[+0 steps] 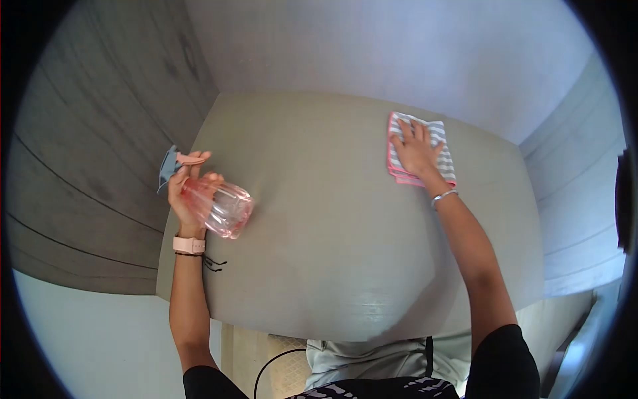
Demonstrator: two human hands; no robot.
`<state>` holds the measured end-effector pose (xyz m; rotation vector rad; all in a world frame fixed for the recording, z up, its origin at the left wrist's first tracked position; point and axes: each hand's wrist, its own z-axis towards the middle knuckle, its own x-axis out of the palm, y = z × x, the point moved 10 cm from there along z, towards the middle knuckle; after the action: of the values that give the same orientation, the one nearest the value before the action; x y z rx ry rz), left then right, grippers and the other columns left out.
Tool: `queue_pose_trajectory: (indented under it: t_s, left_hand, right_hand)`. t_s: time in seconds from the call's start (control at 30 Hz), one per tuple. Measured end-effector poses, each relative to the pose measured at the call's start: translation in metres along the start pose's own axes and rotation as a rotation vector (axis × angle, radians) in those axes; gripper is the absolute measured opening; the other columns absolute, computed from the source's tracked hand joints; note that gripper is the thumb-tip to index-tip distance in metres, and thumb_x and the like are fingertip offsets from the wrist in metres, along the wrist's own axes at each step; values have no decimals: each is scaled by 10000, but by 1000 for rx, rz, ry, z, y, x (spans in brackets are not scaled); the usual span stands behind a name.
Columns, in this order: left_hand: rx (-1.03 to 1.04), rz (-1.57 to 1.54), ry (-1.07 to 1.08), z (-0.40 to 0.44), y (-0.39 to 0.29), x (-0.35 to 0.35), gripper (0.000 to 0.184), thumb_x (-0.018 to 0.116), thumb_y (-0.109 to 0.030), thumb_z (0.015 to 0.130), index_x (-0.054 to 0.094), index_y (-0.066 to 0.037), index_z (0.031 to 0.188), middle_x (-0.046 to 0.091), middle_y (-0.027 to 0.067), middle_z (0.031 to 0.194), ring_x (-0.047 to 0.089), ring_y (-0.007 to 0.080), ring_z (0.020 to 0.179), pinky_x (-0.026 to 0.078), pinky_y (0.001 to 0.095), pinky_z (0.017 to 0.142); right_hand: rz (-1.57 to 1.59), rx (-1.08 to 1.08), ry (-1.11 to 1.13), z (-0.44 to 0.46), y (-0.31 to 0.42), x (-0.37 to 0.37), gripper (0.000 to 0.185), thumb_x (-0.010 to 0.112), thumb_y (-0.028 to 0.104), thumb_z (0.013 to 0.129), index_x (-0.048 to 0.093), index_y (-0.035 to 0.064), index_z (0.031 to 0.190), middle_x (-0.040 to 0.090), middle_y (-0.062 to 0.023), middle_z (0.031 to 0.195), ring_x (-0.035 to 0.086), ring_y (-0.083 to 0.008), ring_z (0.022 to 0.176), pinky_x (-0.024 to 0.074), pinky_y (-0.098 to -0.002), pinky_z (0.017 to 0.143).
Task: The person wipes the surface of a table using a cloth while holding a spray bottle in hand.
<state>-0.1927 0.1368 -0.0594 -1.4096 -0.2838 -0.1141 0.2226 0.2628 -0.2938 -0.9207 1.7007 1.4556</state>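
Observation:
A clear pink spray bottle (226, 207) with a blue-grey and pink trigger head is tilted over the left part of the table. My left hand (189, 193) is wrapped round its neck, fingers near the trigger. On the far right part of the table lies a folded grey-and-white striped cloth (444, 149) with pink edging. Flat on top of it rests my right hand (417, 147), fingers spread and pressing down, covering the middle of the cloth.
The grey table (319, 199) is bounded by a dark grey panel (100, 133) at the left, a pale panel (399, 53) at the back and another panel (571, 179) at the right. A wet-looking shiny patch (372, 307) shows near the front edge.

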Motion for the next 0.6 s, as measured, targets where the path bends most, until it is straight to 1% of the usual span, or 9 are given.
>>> queue_pose_trajectory:
  t_s: [0.03, 0.13, 0.27, 0.3, 0.33, 0.37, 0.4, 0.5, 0.6]
  left_hand:
    - [11, -10, -14, -1, 1, 0, 537, 451, -336, 973, 461, 26, 1370, 568, 171, 1331, 609, 195, 809, 518, 405, 880]
    - [-1, -19, -9, -5, -2, 8, 461, 445, -307, 971, 504, -1, 1310, 599, 157, 1276, 656, 224, 782, 537, 432, 797]
    - [43, -121, 1, -16, -7, 8, 460, 433, -304, 972, 504, 0, 1309, 600, 161, 1272, 659, 226, 786, 539, 430, 800]
    - [40, -132, 11, -15, -11, 10, 461, 427, -306, 974, 504, 2, 1308, 601, 164, 1270, 660, 227, 786, 540, 428, 797]
    - [36, -142, 22, -15, -15, 11, 462, 421, -307, 976, 505, 4, 1306, 601, 167, 1267, 662, 228, 787, 542, 426, 794]
    - [36, -137, 22, -14, -18, 11, 462, 421, -307, 976, 505, 4, 1306, 601, 167, 1267, 662, 228, 787, 542, 426, 794]
    - [44, -110, 18, -14, -21, 11, 464, 416, -308, 977, 503, 5, 1308, 599, 167, 1272, 661, 229, 787, 539, 425, 795]
    - [49, -75, 16, -15, -21, 14, 464, 413, -304, 978, 499, 8, 1310, 594, 168, 1281, 661, 230, 787, 535, 425, 798]
    - [56, -72, 32, -17, -17, 15, 460, 414, -295, 977, 498, 10, 1311, 589, 169, 1289, 662, 234, 787, 533, 434, 808]
  right_hand:
    - [2, -24, -1, 4, 25, 0, 624, 349, 576, 976, 311, 299, 1534, 231, -41, 1614, 191, -254, 1495, 91, -728, 1124]
    - [2, -177, 21, 1, 117, 2, 630, 335, 582, 982, 302, 291, 1540, 204, -49, 1630, 166, -275, 1506, 89, -712, 1140]
    - [-15, -499, 4, -36, 234, 1, 617, 314, 585, 994, 306, 296, 1539, 224, -54, 1626, 168, -280, 1508, 77, -687, 1157]
    - [-1, -570, -20, -47, 259, 3, 609, 316, 581, 997, 311, 301, 1537, 240, -54, 1620, 174, -279, 1506, 75, -683, 1159]
    - [4, -570, -21, -53, 274, 3, 609, 316, 581, 997, 311, 301, 1537, 240, -54, 1620, 174, -279, 1506, 75, -683, 1159]
    - [45, -674, 10, -64, 296, 4, 607, 332, 584, 993, 323, 306, 1533, 255, -49, 1613, 183, -270, 1504, 74, -674, 1163]
    - [86, -778, 41, -74, 310, 2, 605, 347, 586, 989, 335, 312, 1528, 269, -44, 1606, 192, -261, 1501, 73, -665, 1167]
    - [120, -859, 84, -69, 317, -7, 603, 384, 597, 974, 370, 323, 1512, 293, -32, 1593, 213, -243, 1495, 80, -639, 1178]
    - [141, -880, 71, -46, 300, -6, 611, 405, 618, 960, 398, 325, 1497, 288, -19, 1596, 223, -234, 1492, 86, -619, 1185]
